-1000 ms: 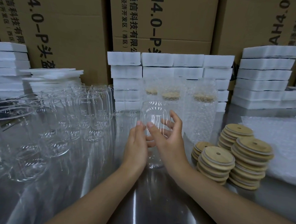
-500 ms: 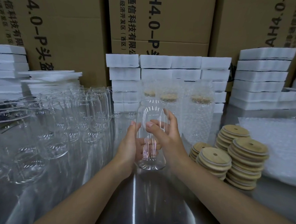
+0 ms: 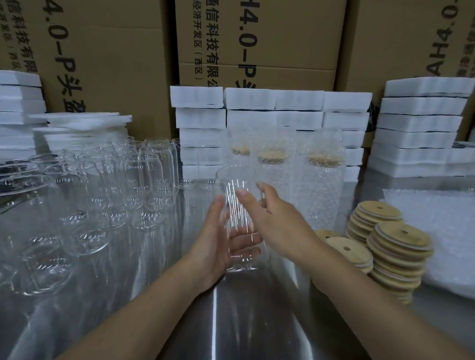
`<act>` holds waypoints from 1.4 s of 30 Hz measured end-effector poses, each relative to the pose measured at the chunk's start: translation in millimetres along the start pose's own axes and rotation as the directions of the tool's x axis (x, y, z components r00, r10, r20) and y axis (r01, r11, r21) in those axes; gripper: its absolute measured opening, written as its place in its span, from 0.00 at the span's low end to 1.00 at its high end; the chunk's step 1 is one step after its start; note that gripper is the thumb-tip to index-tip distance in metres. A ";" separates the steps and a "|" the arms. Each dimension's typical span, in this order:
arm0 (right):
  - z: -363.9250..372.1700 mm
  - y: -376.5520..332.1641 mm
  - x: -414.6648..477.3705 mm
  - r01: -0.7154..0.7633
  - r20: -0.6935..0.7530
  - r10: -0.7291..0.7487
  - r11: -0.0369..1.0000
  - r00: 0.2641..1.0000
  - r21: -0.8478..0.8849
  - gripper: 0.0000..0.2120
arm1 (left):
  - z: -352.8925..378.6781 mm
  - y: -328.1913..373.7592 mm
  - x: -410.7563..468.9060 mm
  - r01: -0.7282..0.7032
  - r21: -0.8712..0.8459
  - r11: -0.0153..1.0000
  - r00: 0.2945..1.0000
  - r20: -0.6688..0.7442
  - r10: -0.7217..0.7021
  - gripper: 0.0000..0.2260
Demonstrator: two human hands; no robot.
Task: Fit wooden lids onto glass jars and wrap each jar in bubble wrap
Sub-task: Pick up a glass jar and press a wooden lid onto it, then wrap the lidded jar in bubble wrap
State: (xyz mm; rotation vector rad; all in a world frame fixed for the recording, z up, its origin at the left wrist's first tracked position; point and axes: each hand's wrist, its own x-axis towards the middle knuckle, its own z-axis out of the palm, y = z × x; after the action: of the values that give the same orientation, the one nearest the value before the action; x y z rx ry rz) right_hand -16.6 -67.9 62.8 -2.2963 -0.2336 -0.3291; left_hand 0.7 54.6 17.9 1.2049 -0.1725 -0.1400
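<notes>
Head view: left grip [image 3: 213,242] curls round the glass jar's [image 3: 239,205] lower half, mid-worktop [image 3: 249,333]; right grip [image 3: 279,224], fingers slack and spread, touches its right side. Lid stacks [image 3: 399,245] stand near right, empty jars [image 3: 90,198] crowd left.

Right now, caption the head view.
Left hand holds a lidless glass jar, right hand open beside it; wooden lid stacks at right.

A lane is being left open over the bare steel table [image 3: 249,333] in the near middle. It is being hemmed in on the left by empty glass jars [image 3: 90,198], on the right by stacked wooden lids [image 3: 393,250], and behind by bubble-wrapped jars [image 3: 316,190] and foam blocks [image 3: 290,110].
</notes>
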 end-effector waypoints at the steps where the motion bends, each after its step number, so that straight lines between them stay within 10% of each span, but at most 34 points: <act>1: -6.8 -2.3 -0.3 0.005 0.006 -0.004 0.986 1.000 -0.168 0.44 | 0.5 1.1 -0.5 -0.003 0.007 1.000 1.000 0.006 0.003 0.23; 9: -94.9 -6.9 -19.7 -0.061 0.287 0.388 0.680 0.876 -0.731 0.42 | -1.6 1.6 3.0 -0.020 -0.047 0.999 1.000 -0.007 0.020 0.24; 17: -96.4 2.0 -13.9 0.006 0.351 0.508 0.562 0.787 -0.827 0.40 | -5.6 -1.6 4.0 -0.167 0.088 0.982 0.979 -0.102 0.175 0.41; 26: -92.9 5.1 -3.2 0.023 0.055 -0.003 0.933 0.998 -0.360 0.27 | -6.8 -4.3 1.6 -0.304 0.313 0.900 0.938 -0.064 0.340 0.38; 32: -72.4 -5.9 -0.9 0.159 -0.452 -0.136 0.987 0.882 0.013 0.21 | -6.3 -11.2 5.4 -0.335 0.401 0.853 0.931 0.004 0.365 0.36; 42: -47.0 -6.9 1.1 0.248 -0.275 -0.161 0.914 0.948 0.320 0.15 | -4.7 -15.9 4.1 -0.381 0.487 0.786 0.918 0.100 0.383 0.35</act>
State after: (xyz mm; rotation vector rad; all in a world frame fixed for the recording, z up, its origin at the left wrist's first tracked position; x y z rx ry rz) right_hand -25.1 -97.9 98.8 -1.8601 -0.3796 -0.6221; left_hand 5.4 52.4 1.6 1.6615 -0.4695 0.2858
